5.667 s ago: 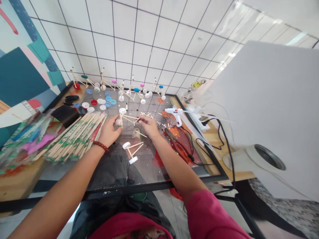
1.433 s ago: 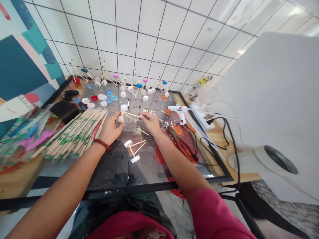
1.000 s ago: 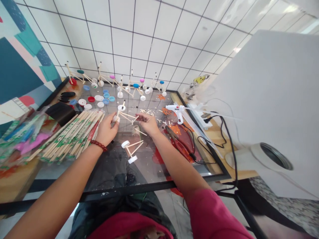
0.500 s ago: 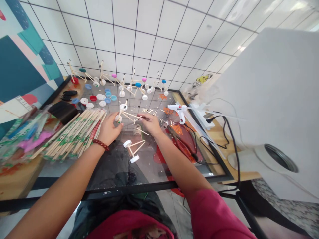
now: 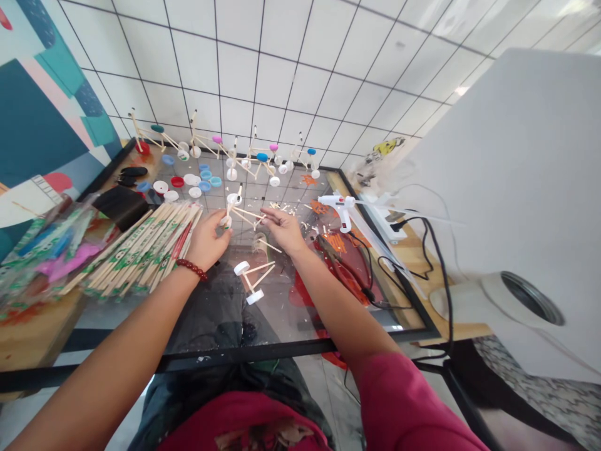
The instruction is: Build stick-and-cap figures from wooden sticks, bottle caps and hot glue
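My left hand (image 5: 210, 238), with a red bead bracelet at its wrist, is closed on a small tricycle model (image 5: 244, 214) made of wooden sticks and white bottle-cap wheels. The grip is beside the model's lower left wheel. At the model's right end, my right hand (image 5: 285, 232) pinches the tip where the sticks meet; its fingertips are partly hidden. Nearer me on the glass tabletop (image 5: 211, 326) lies a stick frame (image 5: 256, 279) with two white cap wheels. A loose stick (image 5: 270, 245) rests between that frame and my right hand.
Several finished stick tricycles (image 5: 263, 158) stand along the tiled wall. Loose bottle caps (image 5: 191, 180) lie back left, wrapped chopsticks (image 5: 141, 250) nearer. On the right are a white glue gun (image 5: 339, 207), pliers (image 5: 345, 266), black cables (image 5: 425, 250) and a power strip (image 5: 387, 222).
Both hands keep hold of the tricycle model, almost in the same place. My right fingers have shifted slightly at the stick tip, and the whole view has moved a little.
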Available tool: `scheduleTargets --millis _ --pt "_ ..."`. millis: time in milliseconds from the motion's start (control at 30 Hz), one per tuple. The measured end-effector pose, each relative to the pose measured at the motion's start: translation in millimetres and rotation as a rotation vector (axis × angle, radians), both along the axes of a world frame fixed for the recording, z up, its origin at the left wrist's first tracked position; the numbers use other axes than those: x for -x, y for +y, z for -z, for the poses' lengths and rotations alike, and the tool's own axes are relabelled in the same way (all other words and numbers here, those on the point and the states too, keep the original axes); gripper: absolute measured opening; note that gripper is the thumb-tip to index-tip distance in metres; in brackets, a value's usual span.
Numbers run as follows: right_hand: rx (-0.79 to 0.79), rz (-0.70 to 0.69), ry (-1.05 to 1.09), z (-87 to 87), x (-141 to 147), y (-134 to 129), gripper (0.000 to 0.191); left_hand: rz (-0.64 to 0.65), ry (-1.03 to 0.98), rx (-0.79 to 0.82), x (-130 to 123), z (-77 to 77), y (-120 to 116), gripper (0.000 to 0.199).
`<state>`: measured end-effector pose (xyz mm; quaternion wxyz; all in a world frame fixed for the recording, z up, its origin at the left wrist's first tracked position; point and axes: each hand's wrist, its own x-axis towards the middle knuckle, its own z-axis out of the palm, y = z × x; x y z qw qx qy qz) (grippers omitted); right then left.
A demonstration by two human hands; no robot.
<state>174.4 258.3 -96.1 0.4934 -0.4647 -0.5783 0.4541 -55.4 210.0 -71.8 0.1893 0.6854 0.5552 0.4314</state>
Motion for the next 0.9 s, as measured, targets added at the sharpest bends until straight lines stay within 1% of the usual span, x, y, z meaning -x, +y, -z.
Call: scheduleTargets --millis 200,567,733,900 --pt "-0.029 0.000 -0.048 4.6 -1 3 0.018 -0.004 0.006 0.006 0 1.4 0 0.047" --pt "-0.061 -0.010 -0.113 8.1 -3 3 0.019 -0.018 -0.001 0.029 -2 -0.5 -2 0.047" --pt "-0.078 -0.007 -0.134 4.2 -5 -3 0.021 -0.050 -0.029 0.050 3 -0.7 -11 0.055" --pt "-0.080 -0.002 -0.160 2.2 -6 -13 0.022 -0.053 -0.092 0.075 5 -0.9 -19 0.054"
